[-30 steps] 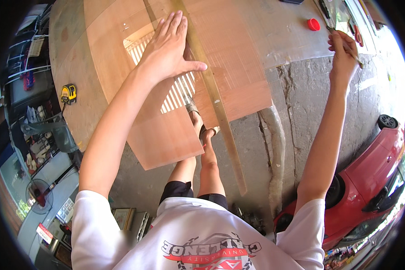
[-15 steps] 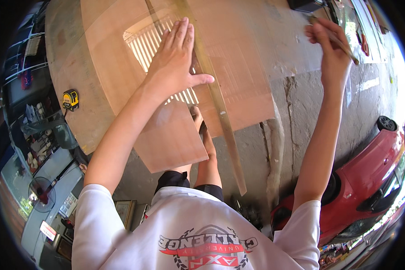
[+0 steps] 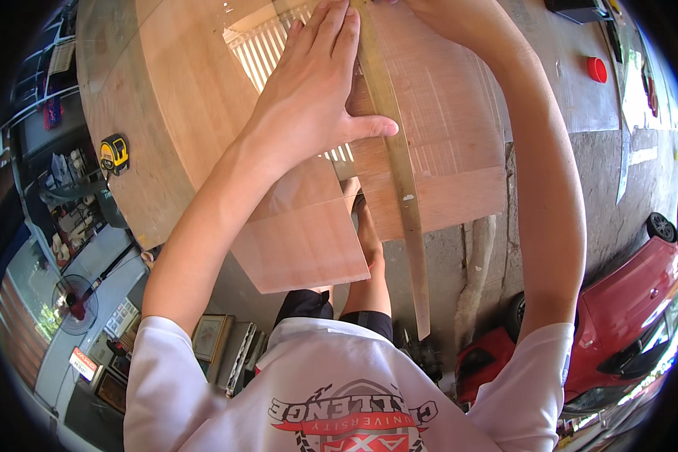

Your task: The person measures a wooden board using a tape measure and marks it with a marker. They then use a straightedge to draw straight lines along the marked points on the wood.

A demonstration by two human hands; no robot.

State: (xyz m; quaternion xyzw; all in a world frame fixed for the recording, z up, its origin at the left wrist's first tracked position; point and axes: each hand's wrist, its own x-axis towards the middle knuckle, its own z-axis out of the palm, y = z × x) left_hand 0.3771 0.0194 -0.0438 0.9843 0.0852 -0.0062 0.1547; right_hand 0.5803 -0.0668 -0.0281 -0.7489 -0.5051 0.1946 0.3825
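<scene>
My left hand (image 3: 313,94) lies flat with fingers stretched, its thumb across a long, narrow straightedge strip (image 3: 405,181). Under it is a thin reddish-brown plywood sheet (image 3: 181,83), with a cut-out through which a slatted surface (image 3: 260,56) shows. The strip runs from the top edge of the view down past the sheet's near edge. At the top edge, right of the strip, my right hand (image 3: 448,15) is bent inward; its fingers are mostly cut off, and whatever they hold is hidden. A loose-looking plywood flap (image 3: 301,252) juts toward me below my left hand.
A yellow and black tape measure (image 3: 114,154) sits on the board's left side. To the right are a red cap (image 3: 597,69) and a dark box (image 3: 580,9) on a grey surface. A red car (image 3: 618,316) stands at lower right, a fan (image 3: 74,305) at lower left.
My right hand, which held a slim tool out at the right, has swung up and left to the strip's far part. The red cap shows now. My left hand remains on the strip.
</scene>
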